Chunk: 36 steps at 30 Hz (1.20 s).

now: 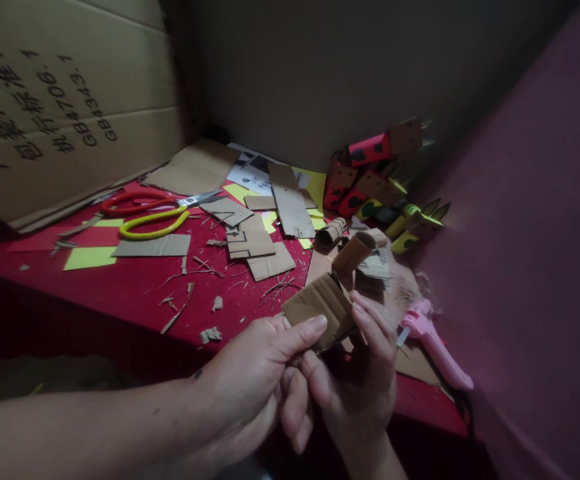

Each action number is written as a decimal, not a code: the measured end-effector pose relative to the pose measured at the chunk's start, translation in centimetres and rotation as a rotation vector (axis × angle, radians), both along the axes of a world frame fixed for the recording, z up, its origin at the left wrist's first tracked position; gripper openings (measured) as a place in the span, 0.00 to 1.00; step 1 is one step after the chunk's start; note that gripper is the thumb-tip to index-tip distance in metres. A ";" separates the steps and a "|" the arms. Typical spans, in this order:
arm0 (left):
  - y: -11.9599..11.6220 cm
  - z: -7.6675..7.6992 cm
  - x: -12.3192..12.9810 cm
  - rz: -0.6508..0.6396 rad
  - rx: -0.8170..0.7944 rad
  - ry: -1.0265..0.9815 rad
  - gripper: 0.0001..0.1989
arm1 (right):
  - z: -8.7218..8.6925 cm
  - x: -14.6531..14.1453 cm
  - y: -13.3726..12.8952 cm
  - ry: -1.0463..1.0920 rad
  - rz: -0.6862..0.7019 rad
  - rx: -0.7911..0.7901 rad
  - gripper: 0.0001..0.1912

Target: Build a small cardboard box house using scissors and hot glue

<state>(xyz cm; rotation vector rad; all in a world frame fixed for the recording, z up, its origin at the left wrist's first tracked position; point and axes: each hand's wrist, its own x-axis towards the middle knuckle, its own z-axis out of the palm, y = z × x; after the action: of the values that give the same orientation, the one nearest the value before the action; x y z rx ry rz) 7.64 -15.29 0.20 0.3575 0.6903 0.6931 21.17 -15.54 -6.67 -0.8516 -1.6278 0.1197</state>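
Observation:
Between my two hands is a small brown piece of cardboard (317, 308), with bend lines running across its right part. My left hand (270, 363) grips its lower left side, the thumb pressed flat on top and the fingers underneath. On the right side, my right hand (360, 373) pinches the edge of the same piece, its fingertips at the upper right corner. Just beyond the piece stand rolled cardboard tubes (354, 251), and a dark-mouthed roll (331, 233) lies beside them.
Scissors (155, 213) with red and yellow handles lie at the left on the red tablecloth (145, 280), among cardboard scraps (253, 237). A pink glue gun (433, 340) rests at the right. Decorated cardboard figures (370, 177) stand behind; a large carton (75, 100) rises at the left.

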 end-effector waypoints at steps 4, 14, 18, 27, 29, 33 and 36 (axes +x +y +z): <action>-0.1 -0.7 0.0 -0.044 0.055 -0.006 0.34 | 0.3 -0.1 0.0 -0.065 -0.045 0.058 0.38; 0.1 -0.3 -0.1 -0.050 0.068 0.048 0.35 | -0.1 -0.1 0.3 0.017 -0.013 0.037 0.38; 0.1 -0.4 -0.1 -0.076 0.072 0.080 0.36 | 0.1 -0.1 0.3 0.007 -0.023 0.056 0.36; 0.5 -0.2 -0.1 -0.121 0.076 0.130 0.37 | -1.1 0.2 -0.1 0.082 -0.016 -0.143 0.39; 0.6 -0.2 -0.1 -0.146 0.086 0.125 0.37 | -1.1 0.2 -0.1 0.100 -0.020 -0.158 0.40; 0.7 -0.4 -0.5 -0.192 0.103 0.083 0.37 | -0.9 0.2 -0.2 0.116 -0.020 -0.166 0.39; 0.6 -0.6 -1.0 -0.243 0.119 0.022 0.36 | -0.8 0.1 -0.2 0.131 -0.022 -0.177 0.39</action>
<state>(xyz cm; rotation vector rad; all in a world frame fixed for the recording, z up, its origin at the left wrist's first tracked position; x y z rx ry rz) 6.63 -14.65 -0.43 0.5495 0.6157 0.5001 21.27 -15.77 -7.42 -0.9762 -1.5000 0.3018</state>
